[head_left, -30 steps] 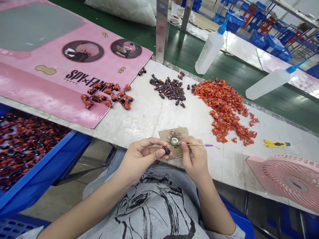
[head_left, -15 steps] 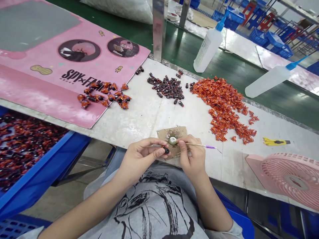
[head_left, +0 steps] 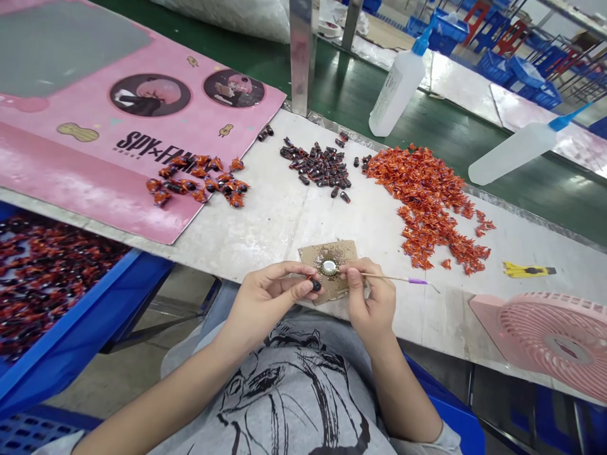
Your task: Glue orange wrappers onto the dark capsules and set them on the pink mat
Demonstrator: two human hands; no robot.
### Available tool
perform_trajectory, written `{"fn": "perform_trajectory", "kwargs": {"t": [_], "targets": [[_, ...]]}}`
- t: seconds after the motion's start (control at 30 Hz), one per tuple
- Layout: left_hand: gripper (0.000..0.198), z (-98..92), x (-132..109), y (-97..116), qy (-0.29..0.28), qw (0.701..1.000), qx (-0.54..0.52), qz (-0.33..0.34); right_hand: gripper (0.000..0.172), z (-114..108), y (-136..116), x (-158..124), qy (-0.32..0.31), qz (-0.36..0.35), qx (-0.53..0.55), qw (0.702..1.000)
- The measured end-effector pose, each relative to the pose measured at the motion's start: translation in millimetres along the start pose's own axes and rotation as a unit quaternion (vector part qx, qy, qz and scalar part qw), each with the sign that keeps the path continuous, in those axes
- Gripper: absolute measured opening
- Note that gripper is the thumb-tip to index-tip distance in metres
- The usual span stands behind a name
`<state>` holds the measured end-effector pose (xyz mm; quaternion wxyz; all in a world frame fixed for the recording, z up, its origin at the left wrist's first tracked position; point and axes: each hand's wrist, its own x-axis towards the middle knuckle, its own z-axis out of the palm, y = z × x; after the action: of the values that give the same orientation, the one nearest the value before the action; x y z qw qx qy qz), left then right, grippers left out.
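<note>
Between thumb and fingers, my left hand (head_left: pixel 270 297) pinches a small black part (head_left: pixel 316 285) with a bit of orange on it. My right hand (head_left: pixel 372 297) grips a thin brush (head_left: pixel 396 278) with a purple band, its far end pointing right. The brush's other end, by my fingertips, is at a small round cap (head_left: pixel 329 266) with something whitish inside. That cap stands on a speckled piece of cardboard (head_left: pixel 339 291) at the table's near edge. Beyond it lie a pile of black parts (head_left: pixel 322 165) and a large heap of orange parts (head_left: pixel 422 196).
Orange-and-black pieces (head_left: pixel 203 180) lie on a pink printed board (head_left: pixel 156 142). A blue bin (head_left: pixel 95 322) of similar pieces is at left. Two white squeeze bottles (head_left: pixel 397 91) stand at the back right. A yellow cutter (head_left: pixel 526 270) and pink fan (head_left: pixel 554 335) sit at right.
My right hand has moved slightly right with the brush, whose near end has shifted within the cap. My left hand holds the black part in nearly the same place.
</note>
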<state>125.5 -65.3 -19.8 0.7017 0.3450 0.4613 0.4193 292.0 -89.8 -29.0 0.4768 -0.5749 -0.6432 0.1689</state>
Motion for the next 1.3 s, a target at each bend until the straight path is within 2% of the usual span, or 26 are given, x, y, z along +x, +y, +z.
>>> {"fn": "perform_trajectory", "kwargs": {"t": [0.1, 0.2, 0.53, 0.87, 1.07, 1.17, 1.3], "targets": [[0.033, 0.9, -0.4, -0.4, -0.007, 1.0, -0.004, 0.001, 0.027, -1.5, -8.2, -1.8, 0.016, 0.031, 0.123, 0.992], [0.031, 1.2, -0.5, -0.4, -0.02, 1.0, -0.004, 0.003, 0.027, -1.4, -13.2, -3.6, -0.004, 0.025, 0.175, 0.984], [0.028, -1.7, -2.1, 0.1, -0.034, 0.999, 0.001, 0.014, 0.022, 4.2, -11.3, -6.7, -0.038, 0.005, 0.158, 0.987], [0.028, -2.8, -1.6, 1.4, -0.028, 0.999, -0.002, 0.018, 0.02, 3.7, -13.1, -4.7, -0.038, -0.007, 0.148, 0.988], [0.03, -3.8, -1.9, 1.5, -0.03, 1.0, -0.009, -0.004, 0.024, 3.5, -15.3, -2.8, -0.042, 0.005, 0.143, 0.989], [0.031, -3.4, -1.9, 2.5, -0.043, 0.998, -0.036, -0.03, 0.026, -2.7, -17.7, 3.3, -0.016, 0.036, 0.191, 0.981], [0.032, -1.7, -1.9, 6.4, -0.061, 0.994, -0.076, -0.055, 0.019, -23.6, -11.5, 13.3, 0.071, 0.043, 0.212, 0.974]]}}
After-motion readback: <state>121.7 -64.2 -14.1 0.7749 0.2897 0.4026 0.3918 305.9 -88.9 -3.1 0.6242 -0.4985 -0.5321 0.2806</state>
